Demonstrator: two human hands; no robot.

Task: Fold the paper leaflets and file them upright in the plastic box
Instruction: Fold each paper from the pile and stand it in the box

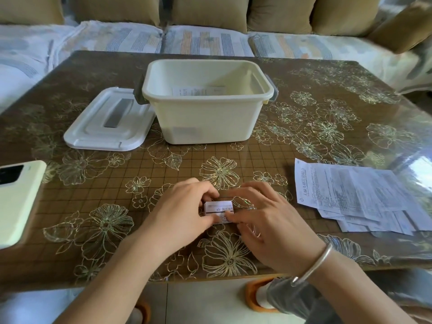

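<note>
nearest the table's (pixel 98 230) edge, both hands met over one leaflet (pixel 219 208), already folded down to a small thick block lying flat on the top. the left hand (pixel 184 210) had its fingers curled over the leaflet's left end, pinching it. the right hand (pixel 266 220) pinched the right end, thumb on the near part and the other fingers bent over the far side. a bangle (pixel 314 263) sat on the right wrist.

the step in hand looked like the last crease. to do it well, the edges should be squared before pressing. then a fingertip should run along the fold while the other hand pins the block, since so many layers would likely spring open. a firm, flat packet would stand better in the box.

to the left, a phone (pixel 18 202) lay at the table's edge, well apart from the hands. to the right, a loose pile (pixel 346 190) of unfolded leaflets fanned out, so much of the task seemed left.

farther off, the box (pixel 205 118) stood open in the middle, its lid (pixel 93 127) flat just beside it on the left. a filed leaflet (pixel 198 91) showed inside near the far wall, seemingly upright, though how it leaned i could not tell. the new one would best go in beside it, on edge, set down gently so neither tips. beyond the table ran a sofa (pixel 210 40).
</note>
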